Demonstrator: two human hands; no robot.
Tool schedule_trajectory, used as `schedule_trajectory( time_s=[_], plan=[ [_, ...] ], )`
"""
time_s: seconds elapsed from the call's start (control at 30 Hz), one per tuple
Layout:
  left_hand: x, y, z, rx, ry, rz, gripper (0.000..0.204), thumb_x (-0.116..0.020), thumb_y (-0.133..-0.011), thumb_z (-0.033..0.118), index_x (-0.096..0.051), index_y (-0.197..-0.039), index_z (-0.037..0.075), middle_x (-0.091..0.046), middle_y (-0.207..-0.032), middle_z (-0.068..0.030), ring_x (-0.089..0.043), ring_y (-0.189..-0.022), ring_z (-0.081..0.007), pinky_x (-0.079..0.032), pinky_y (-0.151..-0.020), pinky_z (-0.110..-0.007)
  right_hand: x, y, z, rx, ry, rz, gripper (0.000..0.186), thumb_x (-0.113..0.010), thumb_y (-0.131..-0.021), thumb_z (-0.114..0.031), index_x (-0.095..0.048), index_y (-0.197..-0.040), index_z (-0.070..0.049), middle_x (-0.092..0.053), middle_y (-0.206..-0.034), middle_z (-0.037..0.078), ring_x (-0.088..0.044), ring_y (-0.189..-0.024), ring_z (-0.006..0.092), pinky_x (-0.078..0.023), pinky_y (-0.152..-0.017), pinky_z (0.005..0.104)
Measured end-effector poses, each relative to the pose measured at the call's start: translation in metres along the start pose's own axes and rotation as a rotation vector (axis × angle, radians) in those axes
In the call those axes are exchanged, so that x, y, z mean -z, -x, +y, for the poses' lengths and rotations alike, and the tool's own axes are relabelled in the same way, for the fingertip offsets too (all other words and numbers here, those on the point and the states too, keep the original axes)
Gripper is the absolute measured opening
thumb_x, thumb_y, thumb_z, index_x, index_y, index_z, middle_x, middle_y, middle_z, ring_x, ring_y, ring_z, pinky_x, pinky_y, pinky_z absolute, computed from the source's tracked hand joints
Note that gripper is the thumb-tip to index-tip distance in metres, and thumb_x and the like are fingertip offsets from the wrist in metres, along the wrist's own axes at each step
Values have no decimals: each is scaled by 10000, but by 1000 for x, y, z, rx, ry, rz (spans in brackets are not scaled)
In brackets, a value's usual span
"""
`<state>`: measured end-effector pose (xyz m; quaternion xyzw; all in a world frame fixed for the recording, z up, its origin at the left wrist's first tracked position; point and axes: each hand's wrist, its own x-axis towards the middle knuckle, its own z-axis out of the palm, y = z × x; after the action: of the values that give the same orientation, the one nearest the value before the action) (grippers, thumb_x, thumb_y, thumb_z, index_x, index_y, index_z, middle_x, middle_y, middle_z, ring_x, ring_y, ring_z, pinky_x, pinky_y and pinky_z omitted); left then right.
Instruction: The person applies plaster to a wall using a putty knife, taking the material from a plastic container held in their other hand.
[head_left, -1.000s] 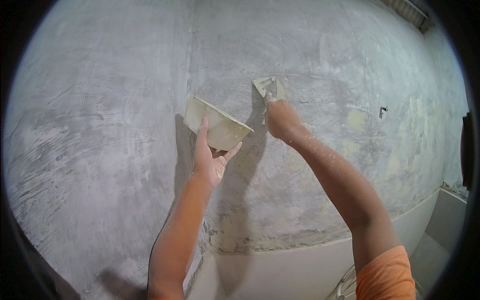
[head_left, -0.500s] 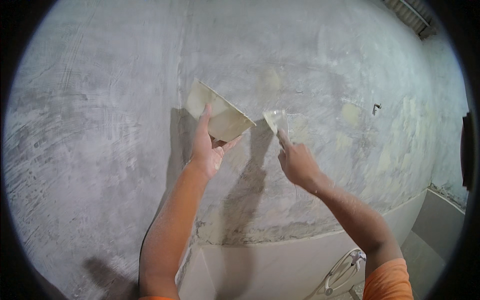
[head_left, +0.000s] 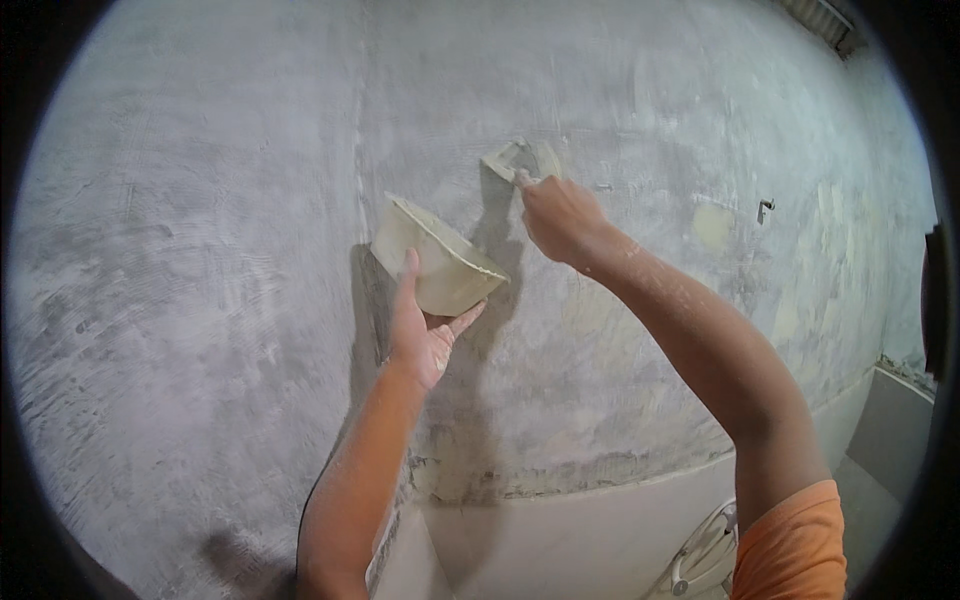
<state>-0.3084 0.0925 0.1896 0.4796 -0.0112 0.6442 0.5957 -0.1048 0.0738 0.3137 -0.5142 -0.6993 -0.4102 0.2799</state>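
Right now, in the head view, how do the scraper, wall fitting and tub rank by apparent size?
1. Tub: clearly largest.
2. Scraper: partly covered by the right hand.
3. Wall fitting: smallest by far.

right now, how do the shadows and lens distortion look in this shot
Head view: shadows fall on the grey wall, left of the pale container and below the scraper; head view: the lower panel shows a curved top edge, and corners go black.

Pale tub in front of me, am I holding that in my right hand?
No, the left hand holds the pale tub tilted, while the right hand grips a scraper.
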Motion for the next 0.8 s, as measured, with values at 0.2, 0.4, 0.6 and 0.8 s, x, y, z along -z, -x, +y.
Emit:
schedule_trajectory(
  time_s=[0.2,0.4,0.6,0.8],
  plan=[
    [0,-1,3,18,-45,-17,890,-630,-969,568,-257,-1550,6,-434,-1476,-227,-489,-1380,-368,-417,-1179,-541,5,60,12,-70,-37,-78,470,-553,-907,-22,-544,-1353,124,-665,-718,272,-693,-673,413,-553,-615,487],
    [2,-8,-1,48,-95,38,863,-618,-972,580,-297,-1527,2,-462,-1461,-210,-495,-1373,-336,-426,-1181,-508,29,29,51,-122,-169,94,536,-513,-914,30,-506,-1448,65,-686,-765,279,-695,-669,372,-538,-622,482],
    [11,-14,-6,68,-99,-21,933,-634,-957,596,-236,-1553,-2,-406,-1499,-231,-447,-1407,-384,-382,-1203,-548,-5,0,54,-79,55,210,665,-492,-900,68,-360,-1552,46,-690,-854,283,-710,-735,367,-570,-642,463],
    [9,-11,-6,57,-106,-18,938,-633,-959,595,-231,-1563,1,-393,-1512,-238,-440,-1413,-387,-367,-1203,-553,-59,16,28,-207,99,120,745,-529,-885,81,-231,-1567,119,-695,-819,265,-722,-732,394,-593,-632,485]
  ],
)
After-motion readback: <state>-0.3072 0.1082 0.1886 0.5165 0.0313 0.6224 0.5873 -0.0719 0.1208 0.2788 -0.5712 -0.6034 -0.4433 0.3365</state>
